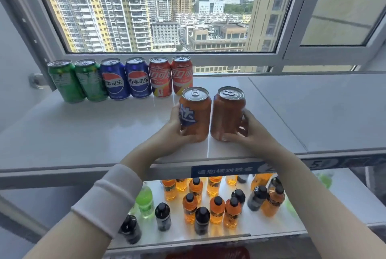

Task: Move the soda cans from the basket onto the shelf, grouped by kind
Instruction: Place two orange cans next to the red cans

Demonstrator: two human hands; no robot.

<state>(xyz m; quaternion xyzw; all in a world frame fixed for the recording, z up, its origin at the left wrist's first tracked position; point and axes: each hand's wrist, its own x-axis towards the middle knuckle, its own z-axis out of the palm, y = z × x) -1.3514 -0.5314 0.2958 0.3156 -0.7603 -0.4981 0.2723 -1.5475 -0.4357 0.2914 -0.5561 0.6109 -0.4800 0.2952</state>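
Head view, and from my remote seat I see both hands out over the white shelf (83, 133) under the window (158, 7); the left hand (177, 127) is wrapped round the left orange can (196, 112), thumb across its front near the bottom and fingers behind its blue logo; the right hand (248, 133) clasps the right orange can (227, 112) the same way, thumb low on the front; both cans are upright, tops up, side by side and almost touching near their bases; they sit low over the front middle of the shelf, though I cannot tell whether their bottoms rest on it; along the back of the shelf, against the window frame, a row stands in pairs from the left: green cans (64, 81), blue cans (114, 80), red cans (160, 76); the orange pair is just in front of the right end of that row; a white cuff (110, 198) covers the left forearm; beneath the shelf edge runs a blue label strip (223, 170), and the lower shelf (334, 196) carries small bottles (217, 208), mostly orange, some dark, a few green.
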